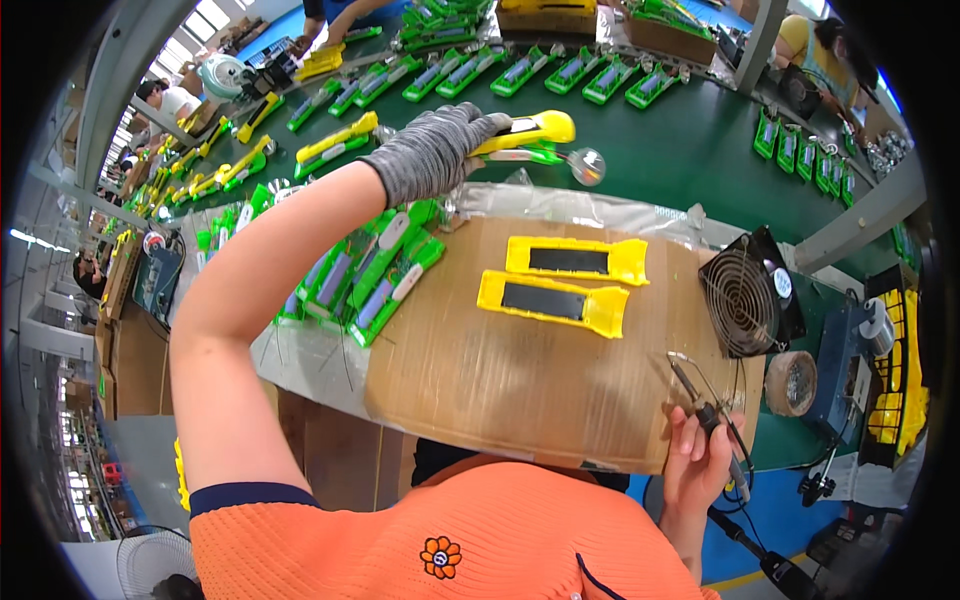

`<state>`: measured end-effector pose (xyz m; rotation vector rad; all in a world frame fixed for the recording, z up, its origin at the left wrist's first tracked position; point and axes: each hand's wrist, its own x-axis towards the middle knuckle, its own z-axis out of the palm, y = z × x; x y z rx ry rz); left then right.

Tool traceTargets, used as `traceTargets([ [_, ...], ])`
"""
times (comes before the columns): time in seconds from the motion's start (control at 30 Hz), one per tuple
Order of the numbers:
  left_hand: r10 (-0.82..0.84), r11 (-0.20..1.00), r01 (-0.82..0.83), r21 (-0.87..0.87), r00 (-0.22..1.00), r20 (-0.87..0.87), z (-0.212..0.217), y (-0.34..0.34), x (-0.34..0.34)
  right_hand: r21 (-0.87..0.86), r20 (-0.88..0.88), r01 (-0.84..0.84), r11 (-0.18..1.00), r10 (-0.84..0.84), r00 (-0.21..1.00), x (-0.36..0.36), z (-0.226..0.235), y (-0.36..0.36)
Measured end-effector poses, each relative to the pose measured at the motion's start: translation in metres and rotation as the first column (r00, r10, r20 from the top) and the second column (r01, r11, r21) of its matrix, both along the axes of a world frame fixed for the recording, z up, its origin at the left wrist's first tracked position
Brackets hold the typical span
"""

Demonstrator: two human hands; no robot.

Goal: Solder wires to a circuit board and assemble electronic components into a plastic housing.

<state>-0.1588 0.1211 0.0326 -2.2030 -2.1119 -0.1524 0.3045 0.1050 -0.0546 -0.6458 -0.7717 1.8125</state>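
Note:
My left hand (435,150), in a grey knit glove, reaches far out over the green conveyor belt (690,150) and grips a yellow and green flashlight unit (530,135) with a round lens at its right end. My right hand (700,455) rests at the near right edge of the cardboard sheet (520,370) and holds a soldering iron (700,400), tip pointing up and left. Two yellow housing halves (577,258) (553,300) with dark panels lie side by side on the cardboard.
A pile of green housing parts (365,270) lies left of the cardboard. A small black fan (748,292) and a tape roll (790,382) stand at the right. Rows of green and yellow units fill the belt, where other people work.

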Motion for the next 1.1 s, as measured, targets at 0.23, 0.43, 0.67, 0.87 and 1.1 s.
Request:
traceTargets([
  [0.23,0.086,0.983,-0.108,-0.148,0.985,-0.146,-0.040,0.026,-0.071,-0.029,0.135,0.048,0.998,-0.043,0.990,-0.001,-0.001,0.001],
  [0.43,0.651,0.753,-0.657,-0.035,0.752,-0.108,-0.035,0.103,-0.199,-0.021,0.154,-0.048,0.999,0.050,0.987,-0.004,0.007,0.008],
  [0.67,0.699,0.618,-0.762,-0.193,0.645,-0.309,-0.082,0.143,-0.221,-0.016,0.204,0.018,1.000,-0.014,0.979,-0.007,0.005,0.003],
  [0.87,0.667,0.730,-0.681,-0.059,0.728,-0.157,0.001,0.052,-0.162,-0.009,0.111,0.042,0.999,-0.040,0.993,0.002,0.003,-0.002],
  [1.1,-0.030,0.992,0.003,0.126,0.978,0.209,0.028,-0.101,0.044,-0.074,-0.101,-0.036,0.997,0.028,0.994,0.002,-0.005,0.004],
])
